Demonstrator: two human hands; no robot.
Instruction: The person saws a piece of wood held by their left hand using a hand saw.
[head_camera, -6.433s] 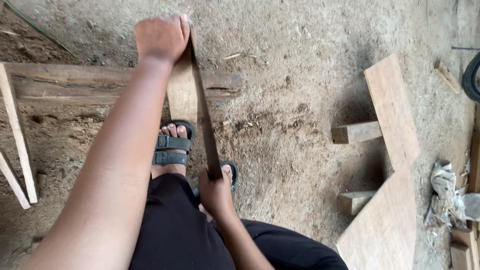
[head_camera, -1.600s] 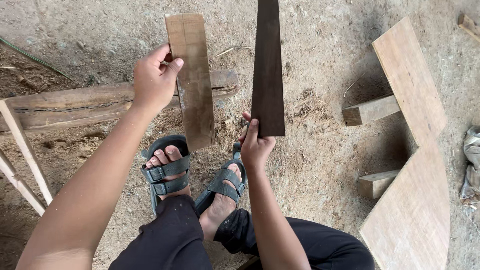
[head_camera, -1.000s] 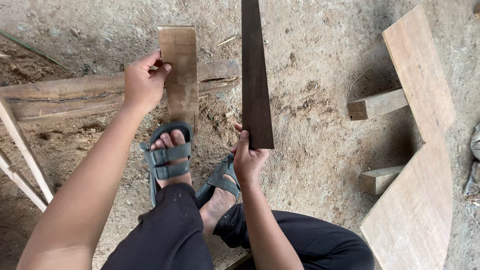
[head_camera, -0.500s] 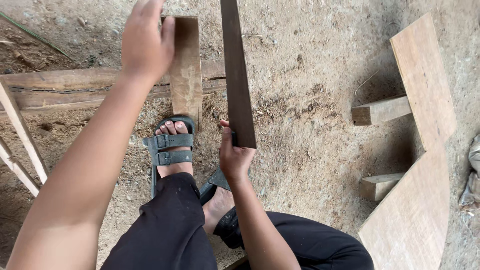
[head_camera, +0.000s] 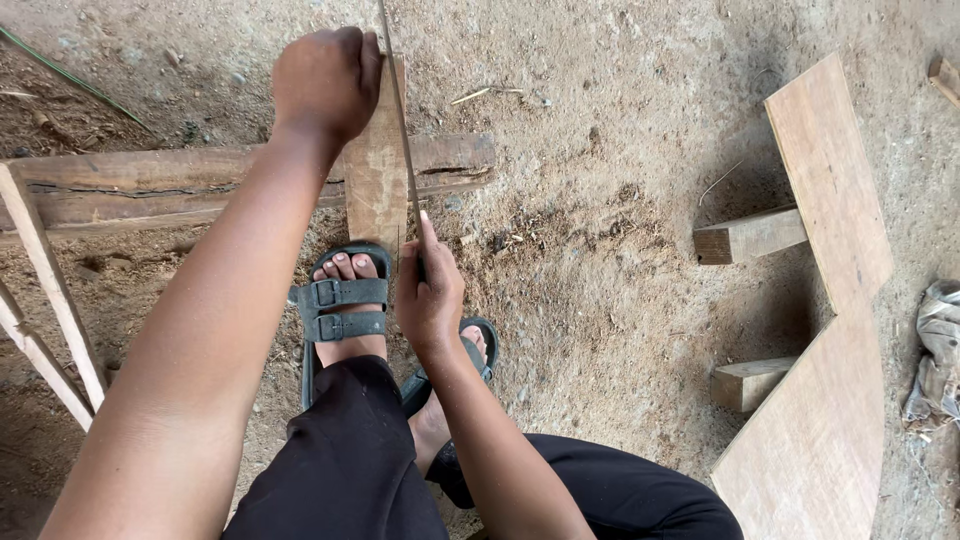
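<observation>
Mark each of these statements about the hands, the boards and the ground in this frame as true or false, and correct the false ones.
1. The left hand grips the top of a light wooden board standing on end. True.
2. The right hand is empty. False: it holds the lower end of a thin dark board, seen edge-on.
3. Both feet wear dark strapped sandals. True.
4. The boards stand on a tiled floor. False: the ground is bare dirt with wood debris.
5. A long weathered beam lies across the ground behind the light board. True.
6. The large flat planks lie to the person's left. False: they lie to the right.
</observation>
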